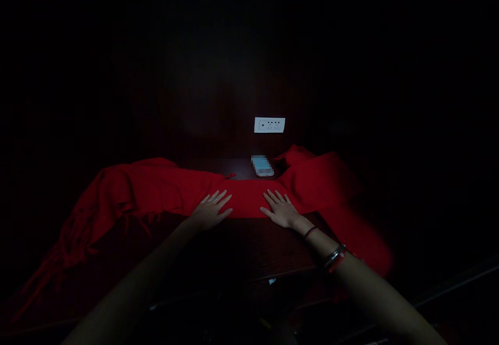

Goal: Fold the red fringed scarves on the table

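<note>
A long red scarf (245,198) with fringed ends lies across a dark wooden table. Its middle is a flat band, while both sides are rumpled. My left hand (211,212) rests palm down on the band's left part, fingers spread, with a ring on one finger. On the band's right part lies my right hand (281,210), also flat with fingers apart. The fringe at the far left hangs toward the table's front. Neither hand grips the cloth.
Just behind the scarf lies a phone (262,166) with a lit screen. A white power socket (269,125) is on the dark wall above it. The table's front edge (288,274) runs below my hands. Much of the surroundings is too dark to make out.
</note>
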Demonstrator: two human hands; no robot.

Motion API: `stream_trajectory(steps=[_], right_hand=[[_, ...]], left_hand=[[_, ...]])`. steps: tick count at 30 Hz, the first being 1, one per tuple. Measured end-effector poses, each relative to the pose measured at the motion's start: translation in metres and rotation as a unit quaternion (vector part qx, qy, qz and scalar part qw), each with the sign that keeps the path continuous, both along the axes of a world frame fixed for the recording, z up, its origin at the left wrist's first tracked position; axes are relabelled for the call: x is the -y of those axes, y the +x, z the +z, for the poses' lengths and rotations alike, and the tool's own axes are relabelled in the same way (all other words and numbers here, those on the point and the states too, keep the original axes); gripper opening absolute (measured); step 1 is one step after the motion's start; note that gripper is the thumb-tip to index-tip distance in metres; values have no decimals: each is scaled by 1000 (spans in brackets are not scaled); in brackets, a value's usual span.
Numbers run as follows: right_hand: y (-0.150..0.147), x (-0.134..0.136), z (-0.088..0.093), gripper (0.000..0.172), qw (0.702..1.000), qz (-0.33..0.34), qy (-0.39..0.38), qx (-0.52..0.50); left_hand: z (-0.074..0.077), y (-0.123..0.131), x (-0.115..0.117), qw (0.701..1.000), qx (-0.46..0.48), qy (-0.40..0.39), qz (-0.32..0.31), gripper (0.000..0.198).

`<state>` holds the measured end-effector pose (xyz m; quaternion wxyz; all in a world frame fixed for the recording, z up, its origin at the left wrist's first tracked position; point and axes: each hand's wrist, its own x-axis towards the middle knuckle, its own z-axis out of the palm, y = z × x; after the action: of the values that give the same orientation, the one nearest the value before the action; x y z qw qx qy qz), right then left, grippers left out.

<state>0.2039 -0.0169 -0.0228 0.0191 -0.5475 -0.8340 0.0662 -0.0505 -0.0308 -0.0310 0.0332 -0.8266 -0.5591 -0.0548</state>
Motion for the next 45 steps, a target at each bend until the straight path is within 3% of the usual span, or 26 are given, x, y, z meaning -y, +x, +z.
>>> stream_trajectory(steps=[4,8,10,12,15,19,23,25,28,31,34,38,42,45], right_hand=[[-4,-1,9,72,1000,-8,-10,0],[-35,-5,27,71,998,6,36,-45],[-54,-8,32,72,997,26,44,-56],[-69,-11,29,73,997,45,33,-51],[-79,-14,14,71,998,56,12,-31],[-68,-16,-3,71,999,47,-3,-18],[-55,-15,-2,71,999,46,1,-21],[-55,-13,1,71,999,43,1,-29],[-57,-12,7,71,998,37,-2,-47],[-56,-13,10,70,998,12,13,-65],[-45,-17,8,72,998,-23,-5,-51],[-22,-22,6,71,998,-44,-35,-12],[-6,-27,9,71,998,-61,-30,8],[-4,-31,9,71,999,-50,-3,2]], left_hand=[[0,-2,4,1000,-3,17,-16,57],[12,2,7,995,-7,86,-46,50],[18,-3,7,992,0,126,-19,46],[22,-15,5,988,13,145,45,46],[19,-39,0,985,25,79,152,52],[12,-66,-6,972,12,-65,226,65],[15,-75,-7,958,7,-110,267,71],[17,-71,-4,956,-1,-86,280,69],[19,-54,1,970,-2,35,239,61],[16,-30,2,987,14,107,116,55],[9,-16,-1,999,10,-4,53,57],[7,-25,-2,988,-6,-135,79,62],[26,-29,2,975,-31,-186,121,71],[42,-7,-1,976,-23,-183,118,76]])
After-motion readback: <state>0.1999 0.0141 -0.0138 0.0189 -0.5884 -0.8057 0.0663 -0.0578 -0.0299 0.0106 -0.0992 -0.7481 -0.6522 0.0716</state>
